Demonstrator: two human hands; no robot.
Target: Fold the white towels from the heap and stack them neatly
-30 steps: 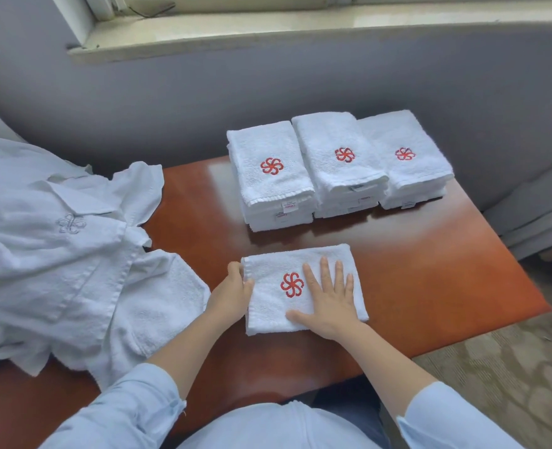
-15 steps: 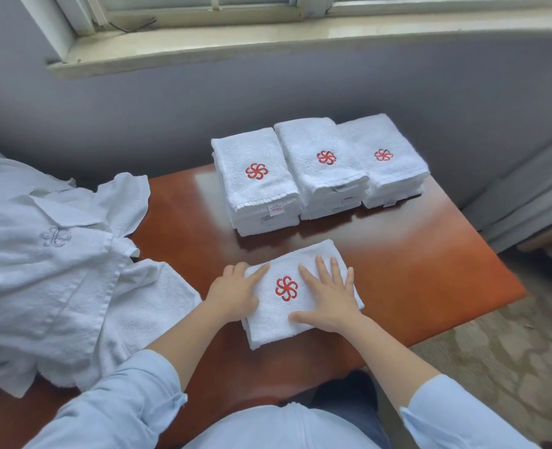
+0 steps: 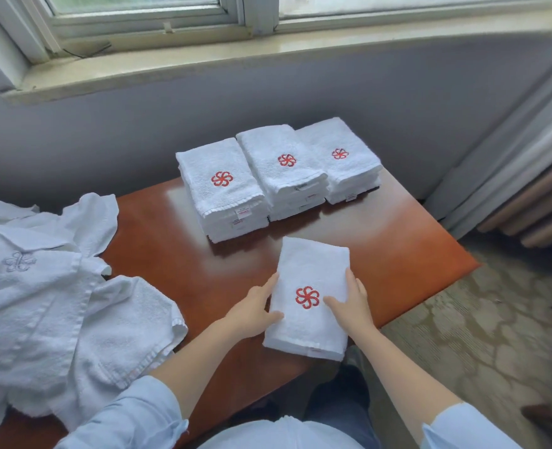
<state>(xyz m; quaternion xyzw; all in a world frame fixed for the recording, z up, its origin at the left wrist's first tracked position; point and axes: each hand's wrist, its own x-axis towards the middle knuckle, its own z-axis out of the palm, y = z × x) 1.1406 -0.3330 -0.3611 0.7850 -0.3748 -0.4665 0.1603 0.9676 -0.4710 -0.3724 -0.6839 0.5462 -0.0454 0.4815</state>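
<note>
Grip: both hands on one folded towel [image 3: 310, 264], one hand per long edge. Left hand [image 3: 252, 311] takes the left edge, thumb lying on the top face, fingers stretched along the side. Right hand [image 3: 352, 303] mirrors it on the right edge, thumb on top just beside the red flower mark [image 3: 307, 297], which sits between my two thumbs. Fingers are only slightly bent, and the towel is pinched between thumb and fingers on each side. The fingers' undersides are hidden.

Towel runs lengthwise away from me, mark facing up. Its near end hangs past the near edge of the table [image 3: 397, 247], towards my lap. Cannot tell whether the far end rests on the wood or is lifted.

Straight ahead of my fingertips: three stacks [image 3: 281, 157] of folded towels side by side, marks up, the nearest one close to the held towel's far end.

Out past my left hand: the heap [image 3: 41, 303] of unfolded white towels, apart from the grip.
</note>
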